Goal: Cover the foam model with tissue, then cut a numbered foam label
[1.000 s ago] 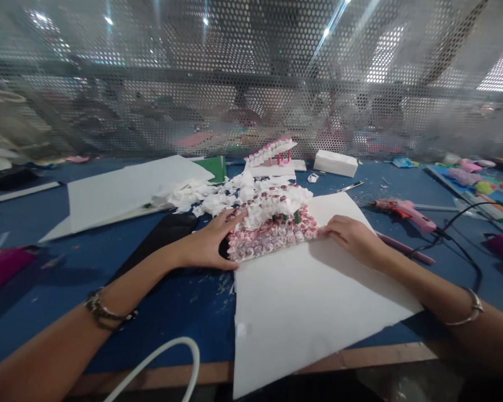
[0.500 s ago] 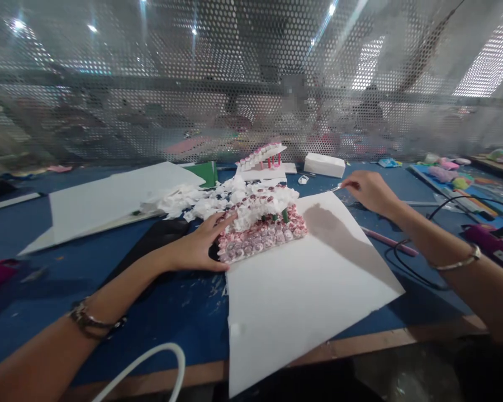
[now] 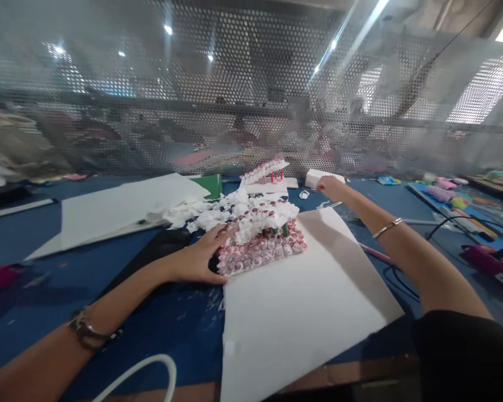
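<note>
A flower-covered model (image 3: 268,251), pink and mauve with a white upper part, sat near the middle of the blue tabletop (image 3: 184,340), across the far left corner of a white sheet (image 3: 302,312). The person's left hand (image 3: 197,258) grasped the model's left end, its thumb at the front corner and its fingers reaching over the top.

The right hand (image 3: 331,188) was stretched toward the tabletop's far edge, just in front of a white block (image 3: 314,177) and partly hiding it. Its fingers were curled inward — whether they held anything, one could not tell. To its left, near the same far edge, stood a small stepped model (image 3: 262,187) with pink posts.

White scraps (image 3: 207,213) lay heaped behind the flower-covered model — beside them, pale panels (image 3: 129,201) spread toward the tabletop's left edge. A pink rod (image 3: 375,253) lay beside the sheet's right edge, and a magenta object (image 3: 488,268) rested near the tabletop's right edge. The sheet's near end reached past the tabletop's front edge.
</note>
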Tool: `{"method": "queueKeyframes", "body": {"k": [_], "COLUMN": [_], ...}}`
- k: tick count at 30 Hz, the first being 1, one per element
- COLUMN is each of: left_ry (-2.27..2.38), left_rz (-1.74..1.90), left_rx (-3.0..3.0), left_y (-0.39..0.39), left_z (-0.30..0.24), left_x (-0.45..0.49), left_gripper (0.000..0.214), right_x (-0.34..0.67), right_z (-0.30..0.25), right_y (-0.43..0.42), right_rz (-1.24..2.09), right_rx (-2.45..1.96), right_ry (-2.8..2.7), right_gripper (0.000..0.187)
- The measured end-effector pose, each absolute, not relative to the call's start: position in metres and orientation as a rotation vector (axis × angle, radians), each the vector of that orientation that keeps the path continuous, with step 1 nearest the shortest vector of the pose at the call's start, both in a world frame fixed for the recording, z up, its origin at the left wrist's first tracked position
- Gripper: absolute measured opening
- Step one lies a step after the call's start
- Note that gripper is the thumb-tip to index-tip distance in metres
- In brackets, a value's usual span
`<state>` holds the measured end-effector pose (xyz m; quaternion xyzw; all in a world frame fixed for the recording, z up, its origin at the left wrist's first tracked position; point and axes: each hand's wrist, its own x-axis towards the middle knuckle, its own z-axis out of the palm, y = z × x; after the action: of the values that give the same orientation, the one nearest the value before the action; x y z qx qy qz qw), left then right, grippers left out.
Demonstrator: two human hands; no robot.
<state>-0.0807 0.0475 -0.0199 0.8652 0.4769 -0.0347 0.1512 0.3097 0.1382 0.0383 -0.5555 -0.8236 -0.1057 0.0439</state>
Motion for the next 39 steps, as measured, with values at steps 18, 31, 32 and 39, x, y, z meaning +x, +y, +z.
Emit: {"method": "queueKeyframes", "body": {"k": [18,31,32,39], "left_ry": [1.279,1.355,1.354,1.324], "left_rz": [-0.106,-0.360,-0.357,-0.201], "left_rx": [2.651,2.584,2.589,2.632], "left_y": [0.058,0.062,0.062,0.061], "left_z": [-0.025,-0.009,-0.011,-0.021], "left_x": [-0.092,-0.129,-0.130,-0.139], "left_gripper": [0.107,0.110,0.111,0.108], "right_x": [0.337,0.331,0.332,0.334], "right_z": [-0.019,-0.027,-0.027,-0.021], "right_y": [-0.056,-0.063,-0.064,-0.071], "right_rz": [0.021,0.132,0.139,0.038], "right_rx": [-1.966,-1.811,-1.806,-2.010], "right_ry": [-2.200,-2.316,-2.343,-2.377], "right_gripper": [0.034,0.023,0.022,0.022]}}
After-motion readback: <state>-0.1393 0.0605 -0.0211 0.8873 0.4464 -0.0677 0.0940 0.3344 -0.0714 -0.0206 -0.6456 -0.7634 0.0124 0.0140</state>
